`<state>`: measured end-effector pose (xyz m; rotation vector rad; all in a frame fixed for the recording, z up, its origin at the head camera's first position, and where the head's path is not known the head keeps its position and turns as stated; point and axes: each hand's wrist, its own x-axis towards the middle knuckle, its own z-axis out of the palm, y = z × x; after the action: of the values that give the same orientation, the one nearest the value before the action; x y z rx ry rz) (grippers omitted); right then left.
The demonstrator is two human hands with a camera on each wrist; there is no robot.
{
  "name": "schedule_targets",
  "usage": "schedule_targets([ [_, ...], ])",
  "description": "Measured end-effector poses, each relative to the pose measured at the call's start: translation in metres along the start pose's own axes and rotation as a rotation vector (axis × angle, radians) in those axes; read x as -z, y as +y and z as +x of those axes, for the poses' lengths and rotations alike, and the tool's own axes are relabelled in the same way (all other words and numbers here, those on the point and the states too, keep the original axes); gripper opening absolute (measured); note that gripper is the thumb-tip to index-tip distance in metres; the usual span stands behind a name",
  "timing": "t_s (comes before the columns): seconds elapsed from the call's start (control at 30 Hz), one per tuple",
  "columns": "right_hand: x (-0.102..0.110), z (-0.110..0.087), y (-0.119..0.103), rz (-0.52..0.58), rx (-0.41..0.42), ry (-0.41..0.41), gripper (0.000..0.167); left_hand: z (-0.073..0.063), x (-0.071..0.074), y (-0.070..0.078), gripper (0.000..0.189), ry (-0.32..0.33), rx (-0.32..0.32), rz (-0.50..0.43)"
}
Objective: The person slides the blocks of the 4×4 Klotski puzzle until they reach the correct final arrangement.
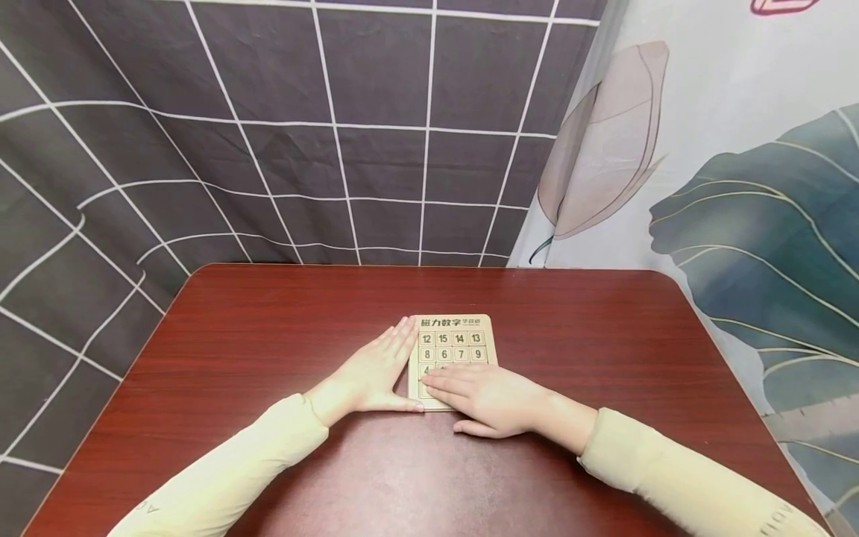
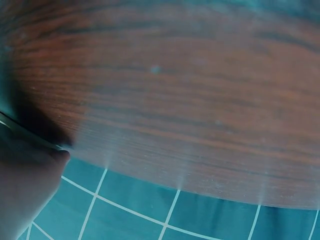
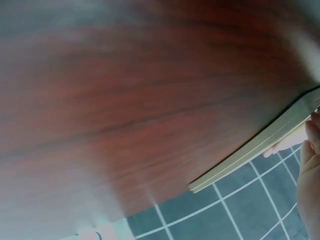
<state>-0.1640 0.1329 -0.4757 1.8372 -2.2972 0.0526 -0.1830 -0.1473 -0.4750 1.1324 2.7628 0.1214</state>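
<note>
A pale wooden sliding number puzzle (image 1: 459,322) lies flat on the table, with dark characters along its top and rows of numbered tiles below. Along its left edge lies my left hand (image 1: 372,377), fingers straight and thumb spread out to the lower left corner. My right hand (image 1: 493,399) rests over the lower rows with its fingers extended across the tiles, hiding most of them. In the right wrist view, the puzzle's side edge (image 3: 245,152) shows beside the right hand (image 3: 310,190). Only a dark part of the left hand (image 2: 30,180) appears in the left wrist view.
The reddish-brown wooden table (image 1: 302,321) has rounded far corners. Behind it hangs a dark cloth (image 1: 376,156) with a white grid. A white curtain (image 1: 711,112) with large leaf and petal prints hangs on the right.
</note>
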Motion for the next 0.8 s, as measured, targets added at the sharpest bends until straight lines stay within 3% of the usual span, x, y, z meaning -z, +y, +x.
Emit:
schedule_targets([
  [0.33, 0.008, 0.002, -0.002, 0.005, -0.010, 0.000, 0.066, 0.001, -0.004, -0.002, 0.129, -0.007, 0.001, 0.011],
  [0.53, 0.011, -0.019, 0.003, 0.047, -0.055, 0.048, 0.067, 0.001, -0.003, -0.001, 0.130, -0.005, 0.003, 0.009],
  [0.8, 0.013, -0.046, 0.002, 0.058, -0.075, 0.040, 0.064, 0.002, -0.003, -0.002, 0.130, 0.000, 0.000, 0.010],
])
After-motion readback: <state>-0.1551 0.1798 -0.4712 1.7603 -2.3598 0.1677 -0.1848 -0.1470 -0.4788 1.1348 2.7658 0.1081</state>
